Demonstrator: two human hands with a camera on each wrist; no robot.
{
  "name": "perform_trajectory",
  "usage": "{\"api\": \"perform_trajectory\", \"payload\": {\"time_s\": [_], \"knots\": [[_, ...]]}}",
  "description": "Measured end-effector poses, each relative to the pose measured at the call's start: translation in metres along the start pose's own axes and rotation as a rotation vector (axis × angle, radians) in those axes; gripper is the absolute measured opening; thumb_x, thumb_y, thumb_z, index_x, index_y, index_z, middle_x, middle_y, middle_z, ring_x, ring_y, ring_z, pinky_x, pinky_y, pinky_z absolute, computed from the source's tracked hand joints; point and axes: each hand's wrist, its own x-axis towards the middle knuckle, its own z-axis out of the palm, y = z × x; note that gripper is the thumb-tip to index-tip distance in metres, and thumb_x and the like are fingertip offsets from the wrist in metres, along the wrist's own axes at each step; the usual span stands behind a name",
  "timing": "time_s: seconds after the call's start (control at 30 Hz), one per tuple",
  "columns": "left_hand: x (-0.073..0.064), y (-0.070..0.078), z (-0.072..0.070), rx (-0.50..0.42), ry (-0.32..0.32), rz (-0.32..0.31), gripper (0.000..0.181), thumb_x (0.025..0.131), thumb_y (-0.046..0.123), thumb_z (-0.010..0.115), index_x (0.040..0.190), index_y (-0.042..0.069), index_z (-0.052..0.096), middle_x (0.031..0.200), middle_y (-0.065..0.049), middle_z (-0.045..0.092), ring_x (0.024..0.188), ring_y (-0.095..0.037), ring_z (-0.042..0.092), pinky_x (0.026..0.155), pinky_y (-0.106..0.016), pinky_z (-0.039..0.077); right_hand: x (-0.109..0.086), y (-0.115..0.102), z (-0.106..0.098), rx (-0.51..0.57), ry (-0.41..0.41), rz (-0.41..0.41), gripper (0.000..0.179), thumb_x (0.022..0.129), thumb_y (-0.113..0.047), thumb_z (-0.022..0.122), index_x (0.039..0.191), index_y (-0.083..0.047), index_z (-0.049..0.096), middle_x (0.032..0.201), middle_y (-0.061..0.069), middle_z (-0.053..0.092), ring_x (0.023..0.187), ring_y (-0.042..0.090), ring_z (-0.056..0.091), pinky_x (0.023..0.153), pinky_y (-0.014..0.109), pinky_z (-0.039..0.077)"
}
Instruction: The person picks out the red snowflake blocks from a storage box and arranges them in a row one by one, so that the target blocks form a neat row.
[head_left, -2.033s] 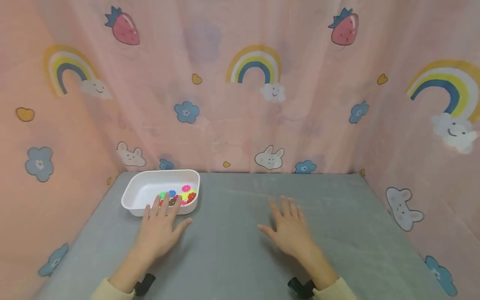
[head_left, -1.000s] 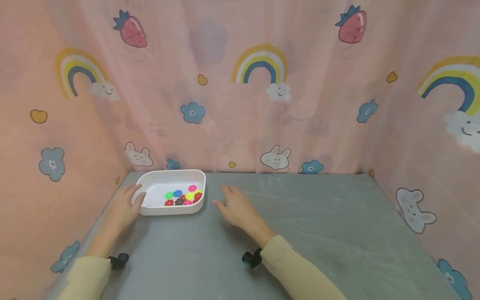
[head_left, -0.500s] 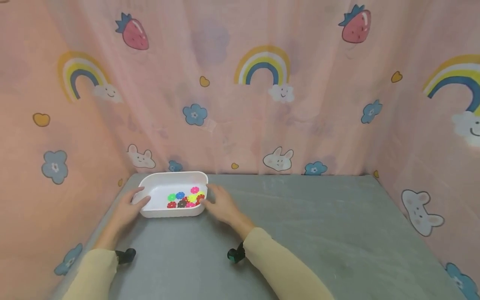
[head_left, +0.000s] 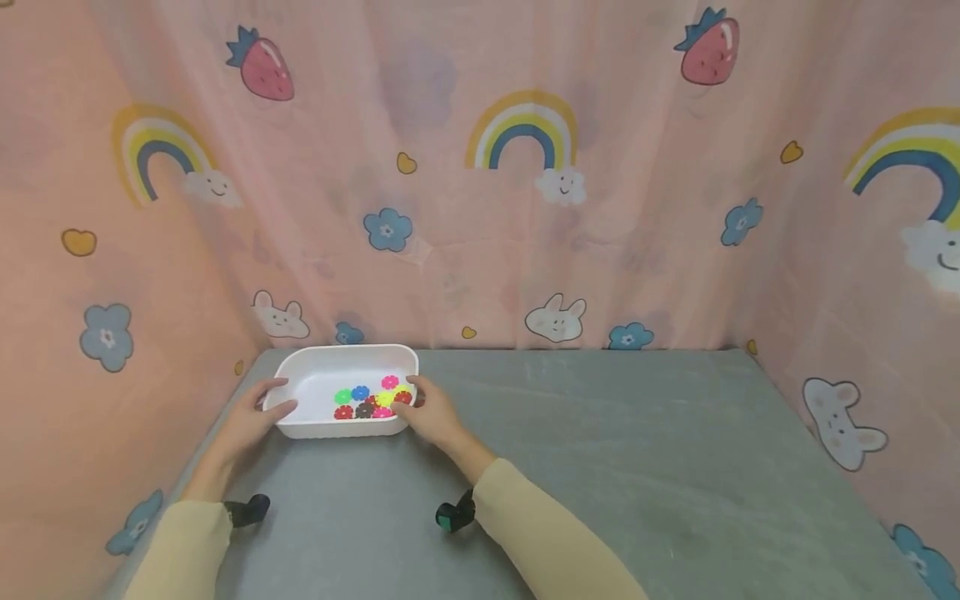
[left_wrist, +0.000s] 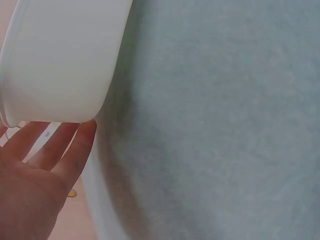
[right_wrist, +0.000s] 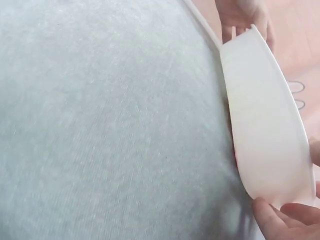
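A white rounded plastic basin (head_left: 330, 429) is at the back left of the table, held at both ends. My left hand (head_left: 249, 423) grips its left end, thumb over the near rim, the other fingers along the outside. In the left wrist view, fingertips (left_wrist: 86, 131) press against the basin's end wall. My right hand (head_left: 441, 419) grips the opposite end, with its thumb over the rim. Beneath that end, the right wrist view shows fingertips (right_wrist: 262, 207) at the lower edge. Several small flower-shaped plastic discs (head_left: 343, 397), green, blue, pink, yellow, red and brown, lie toward the right inside.
Grey cloth covers the table (head_left: 600, 467). A pink patterned curtain (head_left: 480, 267) rises behind it and on both sides; the basin is close to the back edge. A small black camera (head_left: 247, 510) is strapped at the left wrist, another black camera (head_left: 455, 512) at the right.
From spread above the table, both hands have moved to the basin, the left outward and the right far leftward. They now grip its ends, and the basin has shifted slightly toward me.
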Motion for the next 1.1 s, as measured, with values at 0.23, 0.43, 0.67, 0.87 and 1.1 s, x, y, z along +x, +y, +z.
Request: {"api": "perform_trajectory", "payload": {"time_s": [0.23,0.43,0.67,0.87,1.1], "knots": [[-0.005,0.007,0.005,0.029,-0.015,0.025,0.074,0.1,0.037,0.065,0.155,0.0,0.032,0.162,-0.032,0.018,0.145,-0.056,0.023,0.112,-0.069,0.026,-0.011,-0.002,-0.013,0.02,0.023,0.002,0.058,0.092,-0.025,0.075,0.143,-0.005,0.054,0.139,0.02,0.057,0.115,0.033,0.064,0.09,0.043,0.057],[-0.014,0.012,0.008,0.025,-0.009,0.084,0.07,0.1,0.034,0.065,0.153,0.0,0.034,0.161,-0.033,0.019,0.145,-0.057,0.021,0.11,-0.071,0.027,-0.025,-0.013,-0.028,0.035,0.044,-0.038,0.059,0.091,-0.026,0.076,0.142,-0.006,0.055,0.138,0.02,0.059,0.116,0.035,0.064,0.087,0.044,0.059],[-0.023,0.027,0.013,0.073,0.022,0.124,0.069,0.099,0.039,0.065,0.151,0.002,0.038,0.158,-0.033,0.027,0.135,-0.057,0.039,0.103,-0.068,0.041,-0.042,-0.019,-0.044,0.028,0.084,-0.056,0.059,0.09,-0.026,0.078,0.141,-0.007,0.056,0.141,0.019,0.058,0.12,0.038,0.063,0.089,0.046,0.058],[-0.038,0.038,0.025,0.152,0.069,0.147,0.067,0.097,0.041,0.068,0.147,0.003,0.045,0.153,-0.031,0.038,0.13,-0.054,0.046,0.096,-0.065,0.048,-0.06,-0.013,-0.056,0.031,0.101,-0.069,0.06,0.089,-0.027,0.079,0.141,-0.007,0.056,0.141,0.019,0.058,0.121,0.038,0.063,0.088,0.046,0.058],[-0.044,0.043,0.049,0.146,0.085,0.171,0.065,0.095,0.042,0.071,0.144,0.006,0.05,0.151,-0.028,0.042,0.126,-0.05,0.05,0.093,-0.061,0.051,-0.075,-0.001,-0.077,0.016,0.102,-0.076,0.06,0.089,-0.026,0.078,0.14,-0.004,0.055,0.141,0.022,0.058,0.121,0.04,0.062,0.09,0.048,0.057]]}}
